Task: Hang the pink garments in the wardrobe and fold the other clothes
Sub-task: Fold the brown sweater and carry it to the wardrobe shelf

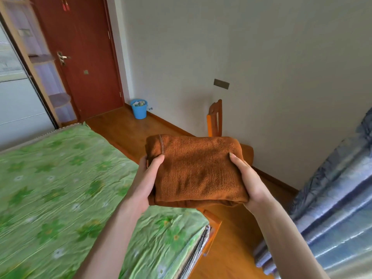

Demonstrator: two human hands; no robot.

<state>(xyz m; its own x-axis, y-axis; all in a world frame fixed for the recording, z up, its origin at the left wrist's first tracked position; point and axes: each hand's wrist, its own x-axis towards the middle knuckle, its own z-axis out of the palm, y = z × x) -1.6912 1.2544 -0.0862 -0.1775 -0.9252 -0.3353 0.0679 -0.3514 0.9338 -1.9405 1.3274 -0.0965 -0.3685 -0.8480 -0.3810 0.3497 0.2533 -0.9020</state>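
A folded rust-brown garment (198, 169) is held in the air between the left hand (144, 183) and right hand (250, 181), thumbs on top and fingers clamped beneath its side edges. Its long axis runs left to right, folded edge toward the person. It hangs over the corner of the green-sheeted bed (60, 188), with a wooden chair (215, 119) just beyond and open floor (128, 125) toward the door (84, 55).

1. My left hand (146, 178) sits at the frame's centre, thumb on top of the folded brown cloth (198, 168), fingers curled under its left edge.
2. My right hand (248, 182) grips the right edge likewise.
3. Both bare forearms rise from the bottom of the frame.
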